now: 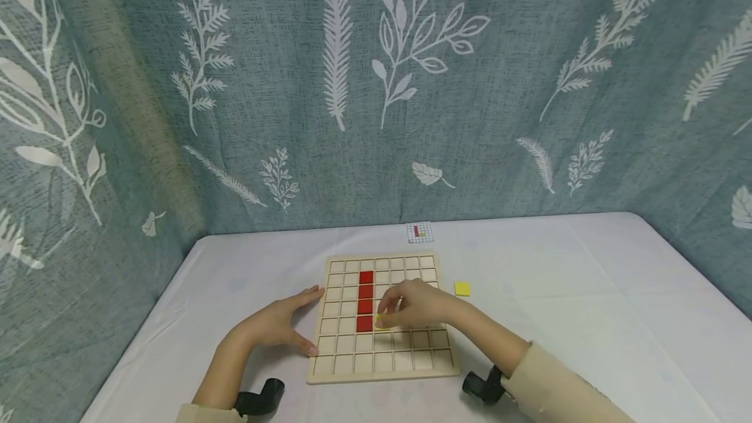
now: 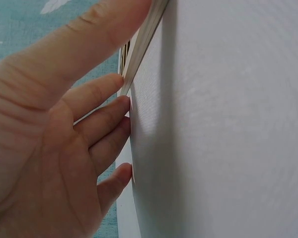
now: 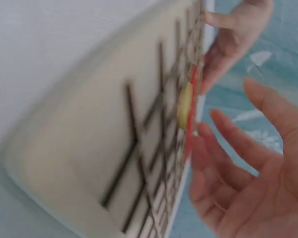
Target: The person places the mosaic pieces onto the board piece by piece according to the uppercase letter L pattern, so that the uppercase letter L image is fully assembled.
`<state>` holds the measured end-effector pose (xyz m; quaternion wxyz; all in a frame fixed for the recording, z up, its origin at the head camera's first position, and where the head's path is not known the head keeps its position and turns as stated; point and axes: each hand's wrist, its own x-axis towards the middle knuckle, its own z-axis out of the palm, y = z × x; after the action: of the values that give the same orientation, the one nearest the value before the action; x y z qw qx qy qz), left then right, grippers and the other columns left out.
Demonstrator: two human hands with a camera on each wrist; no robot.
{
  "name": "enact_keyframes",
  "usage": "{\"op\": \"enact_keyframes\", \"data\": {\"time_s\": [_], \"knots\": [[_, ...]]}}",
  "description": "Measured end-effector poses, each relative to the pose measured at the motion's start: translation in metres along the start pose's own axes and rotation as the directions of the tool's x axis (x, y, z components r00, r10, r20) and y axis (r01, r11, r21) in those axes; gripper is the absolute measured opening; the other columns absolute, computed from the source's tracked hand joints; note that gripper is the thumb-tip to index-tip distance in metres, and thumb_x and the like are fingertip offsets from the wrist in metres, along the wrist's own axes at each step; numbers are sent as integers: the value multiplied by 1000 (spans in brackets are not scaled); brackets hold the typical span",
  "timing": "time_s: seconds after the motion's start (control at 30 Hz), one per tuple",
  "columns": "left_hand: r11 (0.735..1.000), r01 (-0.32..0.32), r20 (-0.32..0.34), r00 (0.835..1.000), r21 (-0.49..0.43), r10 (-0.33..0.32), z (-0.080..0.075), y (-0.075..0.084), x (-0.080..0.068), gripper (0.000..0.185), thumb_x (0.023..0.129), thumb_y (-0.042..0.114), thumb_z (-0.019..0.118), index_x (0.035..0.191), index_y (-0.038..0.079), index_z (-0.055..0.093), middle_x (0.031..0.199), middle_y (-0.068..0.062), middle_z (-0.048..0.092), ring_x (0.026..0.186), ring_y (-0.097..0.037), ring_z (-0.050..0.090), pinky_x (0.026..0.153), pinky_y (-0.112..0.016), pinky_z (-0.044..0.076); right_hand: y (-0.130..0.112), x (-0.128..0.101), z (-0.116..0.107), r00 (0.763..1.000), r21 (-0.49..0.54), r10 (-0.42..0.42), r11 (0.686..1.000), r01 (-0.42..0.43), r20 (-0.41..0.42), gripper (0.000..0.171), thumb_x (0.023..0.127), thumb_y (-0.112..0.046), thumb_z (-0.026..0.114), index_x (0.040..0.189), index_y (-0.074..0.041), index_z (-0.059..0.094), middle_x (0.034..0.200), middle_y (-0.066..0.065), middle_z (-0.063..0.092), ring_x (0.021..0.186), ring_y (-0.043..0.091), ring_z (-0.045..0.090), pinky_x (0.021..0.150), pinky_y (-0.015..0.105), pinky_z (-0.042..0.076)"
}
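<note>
A wooden grid board [image 1: 364,363] lies on the table, with a column of several red square tiles [image 1: 365,306] in its cells. A yellow tile [image 1: 382,322] sits just right of the lowest red one. Over that tile is my right hand [image 1: 420,305], its thumb and fingers bent toward it. In the right wrist view the fingers [image 3: 231,139] are spread apart, with a gap between them and the yellow tile. My left hand [image 1: 264,324] has its thumb and fingertips against the board's left edge, fingers spread wide.
A second yellow tile [image 1: 462,288] lies on the white cloth [image 1: 564,299] right of the board. Behind the board is a small card [image 1: 420,232] printed with a grid and a red and yellow pattern. A leaf-patterned curtain [image 1: 364,168] hangs along the far edge.
</note>
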<state>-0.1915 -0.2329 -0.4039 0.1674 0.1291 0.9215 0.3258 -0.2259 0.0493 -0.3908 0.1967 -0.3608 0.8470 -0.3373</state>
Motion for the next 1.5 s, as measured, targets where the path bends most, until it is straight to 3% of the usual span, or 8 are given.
{"op": "enact_keyframes", "data": {"time_s": [0.2,0.43,0.73,1.13,1.5], "knots": [[1000,-7,-4,1000,5,7,0,2,-1,103,53,26,88,140,4,38,148,-20,29,135,-43,23,105,-58,24,-1,-6,-9,998,-10,-18,1000,18,68,18,84,-20,64,99,-10,66,83,-5,63,71,4,58,64,20,47],[1000,-2,-5,1000,14,2,0,2,-1,103,53,27,88,140,4,38,148,-19,29,135,-42,24,105,-58,25,6,-16,-14,997,-23,-57,998,58,43,19,86,-19,61,100,-8,66,84,-4,63,74,6,59,64,20,47],[1000,-3,5,1000,0,3,-1,1,-1,103,54,27,88,141,4,37,148,-19,28,135,-42,23,105,-58,24,24,-32,-25,1000,3,-28,1000,28,-3,20,86,-20,60,100,-7,65,85,-4,63,74,7,58,63,22,47],[1000,11,-2,1000,-11,-11,0,0,0,104,52,28,88,141,5,37,148,-18,28,135,-41,22,106,-58,23,41,-53,-42,994,8,35,999,-34,-101,25,87,-22,61,105,-4,64,90,-1,64,80,12,59,66,23,48],[1000,15,-7,1000,-14,-15,0,1,-1,104,52,28,88,141,6,37,148,-18,28,135,-42,22,105,-58,24,61,-58,-52,962,35,97,995,-91,-254,28,87,-19,61,107,0,63,91,6,62,73,12,59,57,25,47]]}}
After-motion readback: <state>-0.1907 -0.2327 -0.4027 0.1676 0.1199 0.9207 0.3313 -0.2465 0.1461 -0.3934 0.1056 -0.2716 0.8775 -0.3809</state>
